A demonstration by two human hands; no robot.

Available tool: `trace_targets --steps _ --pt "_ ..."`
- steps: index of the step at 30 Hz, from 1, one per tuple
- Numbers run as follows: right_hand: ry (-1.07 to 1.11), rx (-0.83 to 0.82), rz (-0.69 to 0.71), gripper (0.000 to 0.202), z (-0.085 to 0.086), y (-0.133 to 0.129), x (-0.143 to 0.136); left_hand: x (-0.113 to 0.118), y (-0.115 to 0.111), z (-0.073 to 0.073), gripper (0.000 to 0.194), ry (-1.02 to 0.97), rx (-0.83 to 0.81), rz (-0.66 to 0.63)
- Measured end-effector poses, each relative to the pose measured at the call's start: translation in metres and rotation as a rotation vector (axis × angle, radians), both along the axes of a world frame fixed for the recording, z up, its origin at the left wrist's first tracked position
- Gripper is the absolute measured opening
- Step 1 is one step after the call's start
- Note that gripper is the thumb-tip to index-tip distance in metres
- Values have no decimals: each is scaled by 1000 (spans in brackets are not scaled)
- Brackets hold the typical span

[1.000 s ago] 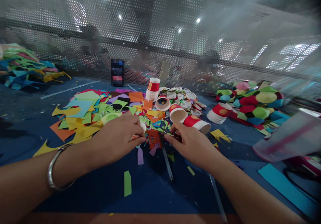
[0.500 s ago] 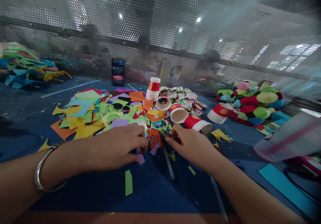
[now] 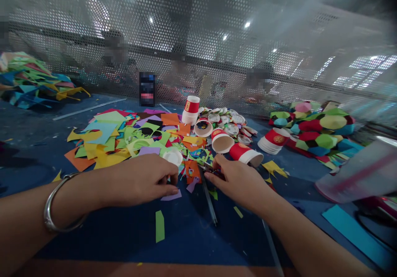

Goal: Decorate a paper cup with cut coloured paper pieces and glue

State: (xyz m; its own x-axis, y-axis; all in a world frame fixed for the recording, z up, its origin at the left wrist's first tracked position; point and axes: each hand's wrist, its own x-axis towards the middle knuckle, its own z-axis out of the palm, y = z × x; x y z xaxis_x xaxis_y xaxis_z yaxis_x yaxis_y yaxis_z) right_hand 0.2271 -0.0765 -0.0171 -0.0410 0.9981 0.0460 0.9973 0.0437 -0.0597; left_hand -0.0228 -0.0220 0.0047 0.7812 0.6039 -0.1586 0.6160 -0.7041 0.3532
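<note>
My left hand (image 3: 144, 179), with a silver bangle at the wrist, is curled low over the table. Its thumb and fingers close on a small purple piece of paper (image 3: 172, 196), partly hidden by the thumb. Just beyond these fingers lies a round white paper piece (image 3: 173, 157). My right hand (image 3: 232, 177) grips dark-handled scissors (image 3: 214, 170), whose blades point left and are mostly hard to make out. Between the hands lie an orange scrap (image 3: 192, 170), a purple scrap (image 3: 192, 184) and a thin clear strip (image 3: 209, 200).
Coloured paper cuttings (image 3: 108, 144) heap up at left. Red-and-white paper cups (image 3: 222, 141) stand or lie ahead, before a pile of white-rimmed discs (image 3: 231, 121). A phone (image 3: 147, 89) leans upright behind. Patchwork paper balls (image 3: 316, 128) and a translucent tumbler (image 3: 353, 173) are on the right.
My left hand has drawn slightly left, uncovering more of the round white piece. The purple paper by its thumb has turned flatter. My right hand stays almost still.
</note>
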Motion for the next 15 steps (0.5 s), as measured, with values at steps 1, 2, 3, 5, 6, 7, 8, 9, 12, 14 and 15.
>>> trace_targets --steps 1,2,3,5,6,7,8,9,12,14,15 --pt "-1 0 -3 25 0 0 0 -2 3 1 24 -15 53 36" --pt "-3 -1 -5 25 -1 0 0 -5 7 3 24 -46 124 78" --pt "-4 -2 -6 25 -1 0 0 -8 13 5 25 -87 192 121" --pt "-3 -4 -5 25 -2 1 0 -16 28 8 27 -176 304 204" --pt "-2 -7 -3 25 -1 1 0 -20 37 10 29 -204 344 245" --pt "0 -10 -2 25 -1 1 0 -26 47 11 30 -219 371 293" --pt "3 -14 -1 25 -1 1 0 -31 57 11 31 -241 404 344" --pt "6 -18 0 25 -1 1 0 -37 68 10 32 -255 429 386" --pt "12 -25 1 24 0 1 0 -52 100 1 35 -222 483 495" --pt "12 -26 -1 25 0 2 0 -58 117 -9 39 -157 488 494" --pt "11 -27 -3 25 0 2 0 -59 124 -14 42 -140 482 480"
